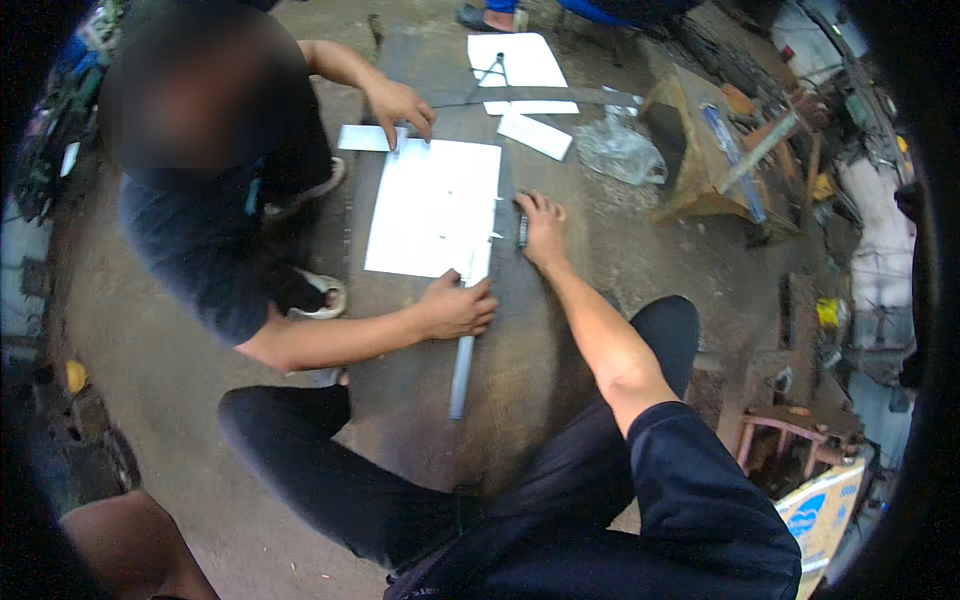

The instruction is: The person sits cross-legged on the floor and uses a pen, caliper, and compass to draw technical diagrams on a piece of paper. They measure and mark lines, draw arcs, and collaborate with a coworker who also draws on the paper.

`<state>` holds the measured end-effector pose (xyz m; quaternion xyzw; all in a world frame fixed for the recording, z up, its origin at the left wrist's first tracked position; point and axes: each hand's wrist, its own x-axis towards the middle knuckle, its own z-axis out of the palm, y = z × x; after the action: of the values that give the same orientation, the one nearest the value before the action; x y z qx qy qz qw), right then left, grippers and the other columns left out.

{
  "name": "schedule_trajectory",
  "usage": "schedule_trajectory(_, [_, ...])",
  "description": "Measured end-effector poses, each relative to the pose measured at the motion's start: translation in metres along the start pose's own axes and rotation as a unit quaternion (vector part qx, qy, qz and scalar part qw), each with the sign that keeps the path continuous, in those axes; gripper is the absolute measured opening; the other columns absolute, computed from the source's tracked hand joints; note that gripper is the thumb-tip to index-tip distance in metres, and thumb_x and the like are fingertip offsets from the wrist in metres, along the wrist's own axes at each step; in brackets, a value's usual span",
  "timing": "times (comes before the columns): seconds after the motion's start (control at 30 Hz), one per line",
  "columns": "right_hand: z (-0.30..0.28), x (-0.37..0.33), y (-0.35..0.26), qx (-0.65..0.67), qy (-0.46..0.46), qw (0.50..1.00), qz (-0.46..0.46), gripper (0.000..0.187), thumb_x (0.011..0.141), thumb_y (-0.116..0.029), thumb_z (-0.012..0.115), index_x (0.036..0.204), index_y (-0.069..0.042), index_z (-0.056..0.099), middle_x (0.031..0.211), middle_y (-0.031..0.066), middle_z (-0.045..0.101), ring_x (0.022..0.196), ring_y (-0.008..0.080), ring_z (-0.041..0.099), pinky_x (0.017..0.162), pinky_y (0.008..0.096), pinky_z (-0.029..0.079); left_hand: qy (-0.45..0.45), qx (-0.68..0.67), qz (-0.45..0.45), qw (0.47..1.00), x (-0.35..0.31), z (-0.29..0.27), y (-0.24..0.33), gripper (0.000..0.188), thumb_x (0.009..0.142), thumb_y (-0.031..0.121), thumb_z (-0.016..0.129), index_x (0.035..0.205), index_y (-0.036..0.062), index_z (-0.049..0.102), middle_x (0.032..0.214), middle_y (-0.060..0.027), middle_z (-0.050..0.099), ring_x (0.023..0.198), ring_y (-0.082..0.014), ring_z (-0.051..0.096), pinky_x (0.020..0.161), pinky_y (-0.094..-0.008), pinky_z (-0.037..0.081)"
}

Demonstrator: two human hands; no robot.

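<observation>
My right hand [543, 228] rests on the dark board [420, 350], just right of a large white sheet [430, 205]. Its fingers close round a small dark object [522, 232] whose kind I cannot make out. My left hand is out of view. From the left a co-worker leans in, one hand [455, 306] pressing a long metal ruler [461, 375] at the sheet's lower right corner. The co-worker's other hand [398, 108] touches the sheet's top edge, beside a small white strip [364, 138].
Beyond the sheet lie another white sheet [520, 70] with a pair of dark dividers [498, 72] on it, a small white card [535, 135] and a crumpled clear plastic bag [622, 148]. A rusty metal stand [685, 150] holds tools at the right. My knees flank the board.
</observation>
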<state>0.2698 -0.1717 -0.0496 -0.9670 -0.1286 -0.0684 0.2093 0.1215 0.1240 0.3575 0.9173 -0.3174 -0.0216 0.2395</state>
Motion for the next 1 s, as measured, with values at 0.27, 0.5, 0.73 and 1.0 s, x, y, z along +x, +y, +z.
schedule_trajectory(0.27, [-0.001,-0.003,0.004,0.019,-0.003,1.0,0.01,0.057,0.084,-0.003,0.063,0.138,-0.019,0.057,0.148,0.0154,0.053,0.141,0.0355,0.047,0.116,0.0582,0.029,0.016,0.03,-0.085,0.996,-0.038,-0.016,0.043,0.038,0.094,0.016,0.062,0.129,0.0009,0.062,0.122,-0.0203,0.067,0.123,-0.0343,0.062,0.101,-0.0466,0.052])
schedule_trajectory(0.5, [-0.008,0.004,-0.002,0.025,0.001,1.0,-0.005,0.055,0.088,-0.002,0.061,0.139,-0.021,0.055,0.153,0.0155,0.05,0.14,0.0374,0.047,0.12,0.0584,0.027,0.06,0.026,-0.144,0.987,-0.091,-0.032,0.067,0.037,0.094,0.019,0.062,0.127,0.0012,0.062,0.123,-0.0199,0.066,0.123,-0.0339,0.061,0.102,-0.0463,0.051])
schedule_trajectory(0.73, [0.007,-0.002,0.006,0.015,-0.017,1.0,0.016,0.053,0.09,-0.004,0.059,0.14,-0.02,0.054,0.156,0.0192,0.046,0.143,0.0399,0.044,0.121,0.0624,0.025,0.107,0.026,-0.203,0.973,-0.132,-0.029,0.082,0.037,0.094,0.021,0.063,0.125,0.0015,0.063,0.124,-0.0196,0.065,0.123,-0.0334,0.059,0.103,-0.046,0.049])
schedule_trajectory(1.0, [0.004,0.008,-0.001,-0.029,-0.006,0.999,0.023,0.053,0.09,-0.011,0.061,0.143,-0.019,0.053,0.156,0.0192,0.046,0.143,0.0412,0.044,0.121,0.0628,0.025,0.164,0.036,-0.249,0.954,-0.19,-0.036,0.102,0.037,0.094,0.024,0.063,0.123,0.0018,0.063,0.125,-0.0192,0.064,0.123,-0.0328,0.058,0.103,-0.0457,0.047])
